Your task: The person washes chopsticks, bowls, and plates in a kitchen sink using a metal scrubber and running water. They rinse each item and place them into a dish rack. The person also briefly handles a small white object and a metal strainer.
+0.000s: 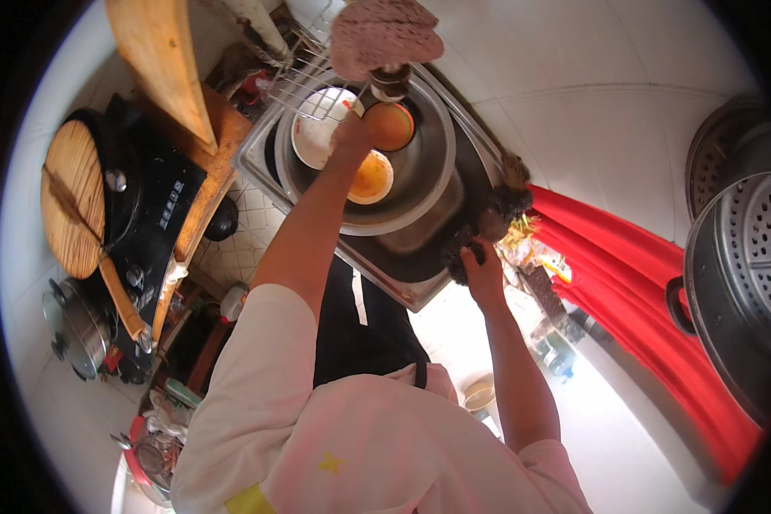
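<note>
My left hand is over a large metal basin set in a stainless steel sink. It lies at the edge of a white bowl, its fingertips too unclear to tell whether they grip it. Close by in the basin are a bowl with an orange-brown inside and a smaller bowl with orange residue. At the sink's right corner my right hand pinches a dark, fuzzy scouring pad. More dark scrubbers lie just beyond it.
A pinkish cloth hangs above the basin by the tap. A wire rack overhangs the sink's far left. Left stand a black cooktop, a wooden lid and a pot. Red fabric and steamer pots are right.
</note>
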Tool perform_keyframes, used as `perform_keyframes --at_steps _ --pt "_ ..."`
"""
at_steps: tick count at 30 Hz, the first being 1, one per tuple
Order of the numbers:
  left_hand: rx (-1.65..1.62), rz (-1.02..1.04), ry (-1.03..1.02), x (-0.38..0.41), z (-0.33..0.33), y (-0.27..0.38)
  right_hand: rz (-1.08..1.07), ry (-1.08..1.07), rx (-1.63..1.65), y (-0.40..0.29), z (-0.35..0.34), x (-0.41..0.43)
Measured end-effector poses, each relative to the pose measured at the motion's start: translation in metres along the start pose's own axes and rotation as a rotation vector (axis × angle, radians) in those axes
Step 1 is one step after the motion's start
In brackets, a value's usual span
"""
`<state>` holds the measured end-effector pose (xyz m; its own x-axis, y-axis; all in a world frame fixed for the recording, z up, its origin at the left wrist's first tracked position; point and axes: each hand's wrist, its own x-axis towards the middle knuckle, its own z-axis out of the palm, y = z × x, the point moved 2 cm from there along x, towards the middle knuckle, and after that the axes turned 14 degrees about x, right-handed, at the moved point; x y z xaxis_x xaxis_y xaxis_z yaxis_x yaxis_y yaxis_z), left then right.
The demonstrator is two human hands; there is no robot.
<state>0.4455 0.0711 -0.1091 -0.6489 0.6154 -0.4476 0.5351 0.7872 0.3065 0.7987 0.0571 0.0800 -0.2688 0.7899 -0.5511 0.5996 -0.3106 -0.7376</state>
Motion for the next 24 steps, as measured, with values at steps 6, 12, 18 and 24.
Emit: perform_keyframes --at_steps 6,12,18,24 --pt "0.243 0.223 -0.134 0.028 0.040 -0.009 -0.004 0.060 -0.027 0.013 0.018 -0.016" --pt "0.260 0.275 -0.061 0.049 0.035 -0.026 0.016 0.102 0.050 0.001 0.022 -0.031" --pt "0.099 0.182 -0.129 0.002 -0.020 0.016 0.009 0.195 0.083 -0.002 0.025 -0.033" --pt "-0.059 0.364 -0.198 -0.035 -0.019 -0.022 -0.102 0.262 0.314 -0.040 0.045 0.001"
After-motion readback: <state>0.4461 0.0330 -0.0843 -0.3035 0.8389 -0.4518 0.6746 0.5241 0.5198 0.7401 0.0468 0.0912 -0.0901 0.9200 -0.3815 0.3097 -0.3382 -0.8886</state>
